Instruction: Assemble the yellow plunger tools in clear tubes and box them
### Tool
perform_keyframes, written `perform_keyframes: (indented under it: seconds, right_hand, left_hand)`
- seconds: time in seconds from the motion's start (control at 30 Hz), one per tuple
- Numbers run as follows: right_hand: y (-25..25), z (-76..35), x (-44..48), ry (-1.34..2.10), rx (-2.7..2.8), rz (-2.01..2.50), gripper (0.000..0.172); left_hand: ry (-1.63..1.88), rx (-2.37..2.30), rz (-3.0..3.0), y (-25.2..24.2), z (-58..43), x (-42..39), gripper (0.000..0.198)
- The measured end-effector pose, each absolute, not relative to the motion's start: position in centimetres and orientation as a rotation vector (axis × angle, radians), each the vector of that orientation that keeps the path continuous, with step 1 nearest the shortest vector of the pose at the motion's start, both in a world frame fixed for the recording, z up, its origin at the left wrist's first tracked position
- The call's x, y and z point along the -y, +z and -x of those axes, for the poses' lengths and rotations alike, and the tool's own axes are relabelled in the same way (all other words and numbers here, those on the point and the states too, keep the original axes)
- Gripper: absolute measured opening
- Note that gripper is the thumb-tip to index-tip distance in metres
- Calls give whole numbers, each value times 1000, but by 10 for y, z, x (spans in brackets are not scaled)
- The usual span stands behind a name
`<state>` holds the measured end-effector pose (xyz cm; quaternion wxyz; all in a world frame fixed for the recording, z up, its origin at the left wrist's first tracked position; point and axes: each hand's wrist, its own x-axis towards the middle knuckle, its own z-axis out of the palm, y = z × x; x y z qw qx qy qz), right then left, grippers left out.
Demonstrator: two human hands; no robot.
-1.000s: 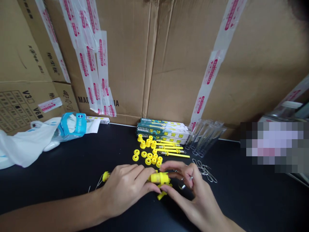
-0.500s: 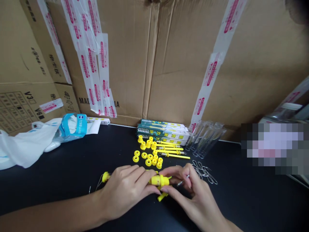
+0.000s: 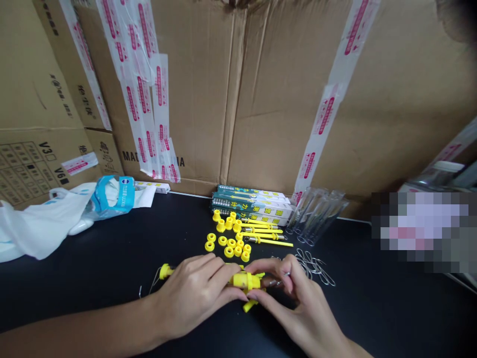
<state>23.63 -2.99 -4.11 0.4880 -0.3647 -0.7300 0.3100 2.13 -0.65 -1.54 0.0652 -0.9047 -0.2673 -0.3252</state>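
Observation:
My left hand (image 3: 197, 291) is closed over a tube-type spring scale, mostly hidden under the fingers. The scale's yellow left cap (image 3: 164, 271) sticks out past the hand, with a bent wire hook (image 3: 152, 283) hanging from it. At the other end is a yellow end cap (image 3: 246, 281). My right hand (image 3: 294, 293) pinches around this cap with thumb and index finger, and a bit of metal wire (image 3: 286, 274) shows between its fingers. A short yellow piece (image 3: 250, 305) pokes out below the fingertips. Just beyond lie several loose yellow caps and rings (image 3: 231, 243).
Yellow rods with springs (image 3: 266, 237) lie before stacked printed boxes (image 3: 253, 204). Clear tubes (image 3: 316, 216) and loose wire hooks (image 3: 316, 268) are to the right. A blue-and-white tissue pack (image 3: 115, 196) is at left. Cardboard walls (image 3: 298, 99) close off the back.
The metal wire at my right fingers has shifted, and those fingers have moved slightly. My left hand stays around the spring scale.

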Motion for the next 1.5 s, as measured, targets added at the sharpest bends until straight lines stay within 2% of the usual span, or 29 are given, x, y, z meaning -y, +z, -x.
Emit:
perform_keyframes:
  seconds: [0.27,0.4,0.5,0.63,0.83,1.0,1.27,1.5]
  right_hand:
    - [-34,-238,34,587,1861,896,37]
    - [-26,-240,41,457,1934,852,25]
    - [-28,-242,40,423,1835,876,32]
    - [-34,-243,34,466,1746,983,29]
    - [-35,-242,33,737,1735,995,28]
    - [-31,-239,36,494,1961,996,13]
    - [-38,-240,29,286,2015,915,41]
    - [-44,-241,27,279,2029,915,42]
  left_hand:
    - [-986,795,2755,-13,-21,7,31]
    - [-1013,762,2702,-11,-23,8,28]
    - [-1031,784,2679,-12,-23,8,25]
    - [-1015,792,2704,-14,-23,7,25]
    - [-968,858,2744,-15,-22,8,22]
    - [-878,936,2683,-18,-21,7,25]
    - [-798,1005,2665,-21,-22,7,29]
    - [-766,1032,2694,-20,-22,8,29]
